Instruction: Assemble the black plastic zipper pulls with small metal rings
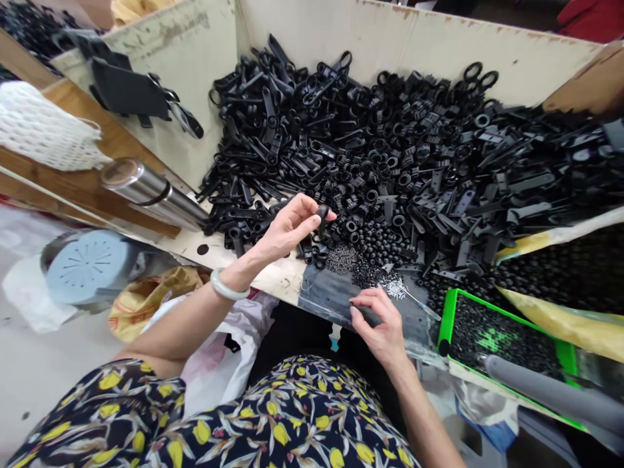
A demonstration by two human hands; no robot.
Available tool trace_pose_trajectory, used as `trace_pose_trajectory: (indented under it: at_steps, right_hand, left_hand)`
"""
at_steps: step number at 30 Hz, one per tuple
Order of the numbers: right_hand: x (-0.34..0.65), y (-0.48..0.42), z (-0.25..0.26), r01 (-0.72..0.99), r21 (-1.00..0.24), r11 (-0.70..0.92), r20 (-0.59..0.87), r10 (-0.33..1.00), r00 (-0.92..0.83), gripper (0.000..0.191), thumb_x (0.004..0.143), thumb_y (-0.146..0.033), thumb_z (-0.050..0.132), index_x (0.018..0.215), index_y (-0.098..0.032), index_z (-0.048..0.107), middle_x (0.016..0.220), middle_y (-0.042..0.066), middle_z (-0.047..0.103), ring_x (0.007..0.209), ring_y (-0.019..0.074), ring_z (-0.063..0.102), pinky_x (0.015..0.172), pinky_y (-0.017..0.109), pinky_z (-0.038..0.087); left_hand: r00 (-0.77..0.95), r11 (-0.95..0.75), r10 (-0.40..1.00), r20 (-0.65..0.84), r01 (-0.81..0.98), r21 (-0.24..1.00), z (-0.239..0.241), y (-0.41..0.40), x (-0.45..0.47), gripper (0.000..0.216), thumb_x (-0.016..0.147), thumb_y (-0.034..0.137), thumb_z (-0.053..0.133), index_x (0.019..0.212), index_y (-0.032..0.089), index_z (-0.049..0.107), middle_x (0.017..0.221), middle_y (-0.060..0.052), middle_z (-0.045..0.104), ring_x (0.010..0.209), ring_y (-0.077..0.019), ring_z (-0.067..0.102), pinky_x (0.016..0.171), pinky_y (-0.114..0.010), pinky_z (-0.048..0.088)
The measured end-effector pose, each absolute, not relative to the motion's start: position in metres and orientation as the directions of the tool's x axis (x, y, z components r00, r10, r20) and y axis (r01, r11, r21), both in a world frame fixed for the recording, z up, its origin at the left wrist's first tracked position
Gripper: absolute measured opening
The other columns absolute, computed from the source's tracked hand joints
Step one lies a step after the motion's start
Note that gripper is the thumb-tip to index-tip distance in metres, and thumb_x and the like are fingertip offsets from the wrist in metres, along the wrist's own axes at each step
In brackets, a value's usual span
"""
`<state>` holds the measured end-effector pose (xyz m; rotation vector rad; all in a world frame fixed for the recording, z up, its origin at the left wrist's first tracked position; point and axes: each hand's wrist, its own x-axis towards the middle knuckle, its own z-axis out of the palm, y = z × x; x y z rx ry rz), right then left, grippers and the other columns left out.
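Note:
My left hand (295, 224), with a pale bangle (229, 286) at the wrist, pinches a small curved black plastic part (322, 213) between thumb and fingers. It is above the front of a big heap of black plastic parts (292, 123). My right hand (383, 325) is closed in a pinch over the dark mat (324, 292); a tiny dark thing shows at its fingertips, too small to name. Close by are a pile of small metal springs (342, 259), black balls (377, 242), tiny black pieces (365, 273) and silver pins (396, 288).
A green-rimmed tray (446, 325) of tiny black pieces stands at the right, with a grey cylindrical handle (536, 383) across it. A steel flask (156, 192) leans at the left. Pale boards (414, 32) wall the heap. A blue-grey stool (88, 266) is at the lower left.

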<state>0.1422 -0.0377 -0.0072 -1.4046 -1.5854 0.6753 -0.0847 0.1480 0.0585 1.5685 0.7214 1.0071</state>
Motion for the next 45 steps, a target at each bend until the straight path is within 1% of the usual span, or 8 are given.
trace_pose_trajectory:
  at_steps: [6, 11, 16, 20, 25, 32, 36, 45]
  right_hand:
    - [0.146, -0.055, -0.011, 0.231, -0.971, 0.055, 0.092, 0.984, 0.150, 0.010, 0.096, -0.028, 0.066, 0.096, -0.023, 0.075, 0.100, 0.007, 0.064, 0.091, 0.0202, 0.066, 0.076, 0.034, 0.060]
    - [0.152, -0.060, -0.018, 0.169, -0.985, 0.030, 0.067, 0.973, 0.221, 0.011, 0.095, -0.032, 0.069, 0.096, -0.023, 0.076, 0.101, 0.008, 0.064, 0.094, 0.0216, 0.065, 0.076, 0.035, 0.061]
    - [0.152, -0.059, -0.015, 0.245, -0.968, 0.051, 0.111, 0.965, 0.238, 0.012, 0.095, -0.032, 0.069, 0.094, -0.022, 0.075, 0.098, 0.007, 0.064, 0.092, 0.0202, 0.066, 0.074, 0.031, 0.059]
    - [0.152, -0.061, -0.016, 0.261, -0.964, 0.051, 0.107, 0.973, 0.204, 0.011, 0.096, -0.032, 0.068, 0.097, -0.023, 0.076, 0.101, 0.007, 0.064, 0.094, 0.0201, 0.066, 0.076, 0.032, 0.059]
    - [0.153, -0.064, -0.016, 0.291, -0.955, 0.062, 0.119, 0.976, 0.182, 0.012, 0.096, -0.032, 0.068, 0.099, -0.023, 0.076, 0.101, 0.007, 0.065, 0.093, 0.0203, 0.066, 0.076, 0.032, 0.058]
    - [0.151, -0.063, -0.013, 0.318, -0.944, 0.086, 0.147, 0.974, 0.175, 0.010, 0.096, -0.030, 0.069, 0.099, -0.024, 0.077, 0.100, 0.006, 0.067, 0.093, 0.0206, 0.068, 0.081, 0.036, 0.060]
    - [0.148, -0.060, -0.010, 0.443, -0.886, 0.140, 0.208, 0.972, 0.109, 0.010, 0.096, -0.027, 0.068, 0.099, -0.024, 0.077, 0.096, 0.005, 0.069, 0.092, 0.0203, 0.068, 0.081, 0.035, 0.059]
    - [0.144, -0.059, -0.016, 0.666, -0.688, 0.289, 0.357, 0.934, -0.036, 0.015, 0.098, -0.021, 0.068, 0.110, -0.022, 0.075, 0.099, 0.006, 0.069, 0.090, 0.0182, 0.067, 0.078, 0.032, 0.057]
  left_hand:
    - [0.416, 0.342, 0.883, -0.219, -0.250, 0.906, 0.044, 0.075, -0.048, 0.050, 0.081, 0.037, 0.085, 0.115, 0.025, 0.051, 0.089, 0.006, 0.059, 0.050, -0.0047, 0.055, 0.050, -0.022, 0.042]
    - [0.558, 0.729, 0.653, -0.513, -0.279, 0.625, 0.026, 0.019, -0.029, 0.054, 0.075, 0.016, 0.081, 0.125, 0.018, 0.060, 0.093, 0.000, 0.066, 0.074, -0.0096, 0.063, 0.066, -0.024, 0.047]
    - [0.593, 0.805, 0.583, -0.556, -0.330, 0.492, 0.023, 0.008, -0.033, 0.077, 0.076, 0.010, 0.081, 0.144, 0.023, 0.048, 0.110, -0.006, 0.074, 0.091, -0.0165, 0.075, 0.090, -0.031, 0.055]
    - [0.577, 0.803, 0.592, -0.563, -0.362, 0.474, 0.019, 0.007, -0.034, 0.063, 0.074, 0.011, 0.087, 0.129, 0.020, 0.056, 0.114, -0.009, 0.075, 0.103, -0.0204, 0.076, 0.102, -0.036, 0.055]
    - [0.563, 0.751, 0.634, -0.530, -0.283, 0.597, 0.013, 0.003, -0.035, 0.049, 0.076, 0.021, 0.089, 0.117, 0.019, 0.061, 0.116, -0.009, 0.076, 0.106, -0.0214, 0.075, 0.094, -0.031, 0.054]
    - [0.594, 0.750, 0.586, -0.551, -0.141, 0.646, 0.017, 0.000, -0.035, 0.050, 0.082, 0.035, 0.082, 0.121, 0.018, 0.057, 0.090, -0.004, 0.074, 0.069, -0.0174, 0.072, 0.059, -0.025, 0.046]
    - [0.560, 0.744, 0.608, -0.562, -0.158, 0.649, 0.017, -0.003, -0.032, 0.045, 0.082, 0.031, 0.079, 0.119, 0.015, 0.059, 0.077, -0.001, 0.070, 0.068, -0.0146, 0.066, 0.064, -0.025, 0.043]
    - [0.477, 0.727, 0.647, -0.595, -0.152, 0.669, 0.009, -0.011, -0.033, 0.055, 0.081, 0.016, 0.071, 0.134, 0.020, 0.060, 0.105, -0.003, 0.072, 0.100, -0.0178, 0.063, 0.093, -0.030, 0.044]
